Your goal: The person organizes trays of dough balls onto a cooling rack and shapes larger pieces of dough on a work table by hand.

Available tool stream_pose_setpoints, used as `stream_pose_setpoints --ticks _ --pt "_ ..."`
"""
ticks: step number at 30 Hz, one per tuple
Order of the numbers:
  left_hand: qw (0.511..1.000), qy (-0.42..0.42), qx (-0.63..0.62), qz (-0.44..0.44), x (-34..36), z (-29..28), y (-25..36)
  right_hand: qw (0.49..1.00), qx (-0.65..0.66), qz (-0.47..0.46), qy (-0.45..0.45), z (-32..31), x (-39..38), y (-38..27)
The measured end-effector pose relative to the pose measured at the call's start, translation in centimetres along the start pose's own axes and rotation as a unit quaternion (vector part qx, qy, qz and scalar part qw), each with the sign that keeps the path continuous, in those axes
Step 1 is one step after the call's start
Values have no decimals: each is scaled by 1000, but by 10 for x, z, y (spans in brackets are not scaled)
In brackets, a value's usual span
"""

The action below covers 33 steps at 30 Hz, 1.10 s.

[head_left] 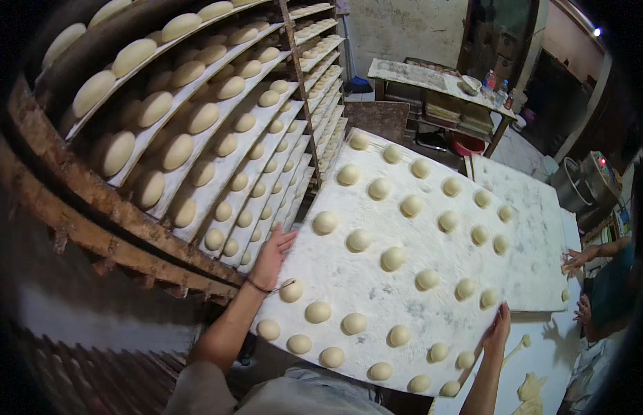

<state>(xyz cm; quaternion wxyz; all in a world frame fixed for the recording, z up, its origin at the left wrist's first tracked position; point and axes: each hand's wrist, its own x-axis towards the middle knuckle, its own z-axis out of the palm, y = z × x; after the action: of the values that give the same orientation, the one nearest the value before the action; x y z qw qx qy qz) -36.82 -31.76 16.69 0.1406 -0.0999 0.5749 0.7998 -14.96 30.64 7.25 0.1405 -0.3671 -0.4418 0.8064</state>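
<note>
A white floured board (418,311) with rows of round dough balls (392,259) is held tilted in front of me. My left hand (271,257) is at its left edge, closed on it, with the fingertips partly behind the board. My right hand (498,326) grips the opposite edge near the lower right corner. Just left of the board stands a wooden rack (72,200) stacked with many boards of dough pieces (155,107), close beside my left hand.
A second floured board (532,235) lies on a white worktable (551,360) with loose dough (529,387). A co-worker's hands (576,259) are at the right. At the back stand a table (421,75) with bottles, a red basin (466,144) and a metal machine (598,176).
</note>
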Motion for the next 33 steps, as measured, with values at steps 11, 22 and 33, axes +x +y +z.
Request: stream_pose_setpoints --ticks 11,22,33 --pt "992 101 39 67 -76 -99 7 999 -27 -15 -7 106 18 76" --pt "978 120 154 66 7 -107 -53 996 -62 34 45 109 24 142" --pt "969 145 196 44 95 -122 -184 988 20 95 120 -9 163 261"
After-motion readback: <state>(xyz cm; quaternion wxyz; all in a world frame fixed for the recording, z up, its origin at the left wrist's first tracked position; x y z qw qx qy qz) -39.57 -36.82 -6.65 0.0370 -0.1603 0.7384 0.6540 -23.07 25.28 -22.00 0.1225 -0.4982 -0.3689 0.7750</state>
